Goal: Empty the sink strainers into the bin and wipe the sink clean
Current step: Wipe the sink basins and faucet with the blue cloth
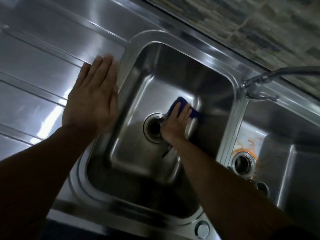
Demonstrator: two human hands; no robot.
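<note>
Head view: the right hand (176,122) lies flat in the sink (155,66), fingers straight and close together, pressing a blue cloth (181,100) onto the basin floor. The cloth shows beyond the fingertips at 1 o'clock, just beside the drain (153,129). At 9 o'clock, the left hand (93,97) rests flat on the drainboard (34,66), fingers together.

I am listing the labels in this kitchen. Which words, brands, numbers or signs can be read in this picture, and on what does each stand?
None: no text can be read.
The sink, drainboard, tap, blue cloth and tiled wall show no letters or numbers.
The round cap at the near rim is too blurred to tell.
</note>
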